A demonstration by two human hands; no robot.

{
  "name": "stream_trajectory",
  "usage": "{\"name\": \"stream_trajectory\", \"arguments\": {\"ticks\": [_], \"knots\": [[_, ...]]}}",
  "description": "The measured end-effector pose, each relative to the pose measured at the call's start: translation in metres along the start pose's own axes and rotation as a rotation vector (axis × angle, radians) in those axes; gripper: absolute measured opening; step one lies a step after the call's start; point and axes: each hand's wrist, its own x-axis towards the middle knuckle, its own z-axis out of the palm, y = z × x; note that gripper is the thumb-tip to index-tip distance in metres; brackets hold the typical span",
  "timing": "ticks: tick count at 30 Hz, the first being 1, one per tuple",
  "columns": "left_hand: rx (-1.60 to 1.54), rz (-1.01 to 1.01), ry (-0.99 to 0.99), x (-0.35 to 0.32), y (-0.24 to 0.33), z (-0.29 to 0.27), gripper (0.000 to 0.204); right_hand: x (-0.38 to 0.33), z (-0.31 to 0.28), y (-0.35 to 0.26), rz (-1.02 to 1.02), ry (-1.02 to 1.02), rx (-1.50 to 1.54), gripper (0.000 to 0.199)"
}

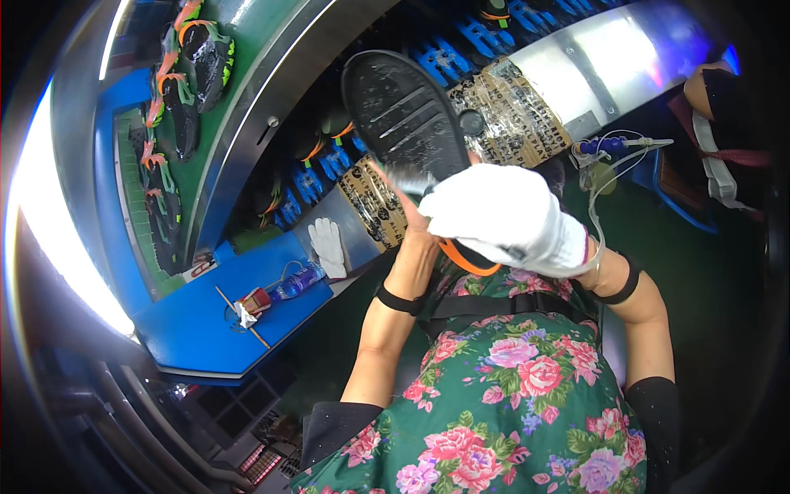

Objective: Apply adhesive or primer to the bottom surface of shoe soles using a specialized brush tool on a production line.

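Observation:
A shoe (403, 107) is held tilted in front of me, its black sole up, with wet shiny streaks across it. My left hand (409, 206), bare, grips the shoe from its left side near the lower end. My right hand (502, 210), in a white glove, is closed round a brush (411, 178). The pale bristles, blurred, are at the lower part of the sole; the handle is hidden by the glove. An orange loop (469, 258) shows below the gloved hand. A clear tube (596, 222) runs by the right wrist.
Behind the shoe runs a metal ledge (580, 70) with taped cardboard (510, 111). Beyond it are blue holders (469, 45) with shoe parts. Upper left, several shoes (183, 115) lie on a green belt (247, 41). A blue table (181, 325) bears a bottle (296, 282) and a white glove (327, 245).

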Motion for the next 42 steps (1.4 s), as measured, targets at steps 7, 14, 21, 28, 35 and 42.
{"name": "stream_trajectory", "arguments": {"ticks": [7,14,21,28,35,42], "knots": [[0.614,-0.056,-0.145,0.010,0.015,-0.007,0.135,-0.020,0.009,0.005,0.032,-0.002,0.000,0.028],[0.634,0.046,-0.053,0.012,0.010,0.018,0.121,-0.013,-0.011,-0.005,0.072,0.045,-0.052,0.028],[0.537,0.139,0.013,0.025,0.008,0.034,0.137,-0.017,-0.009,-0.010,0.108,-0.030,0.077,0.024],[0.672,0.187,-0.247,0.035,0.013,0.038,0.132,-0.023,0.000,-0.010,0.015,0.040,-0.101,0.023],[0.571,0.253,-0.228,0.041,0.011,0.044,0.139,-0.025,-0.013,-0.006,0.050,0.072,-0.046,0.022],[0.702,0.240,-0.341,0.047,0.017,0.042,0.128,-0.027,-0.020,-0.005,0.264,0.107,0.147,0.018]]}}
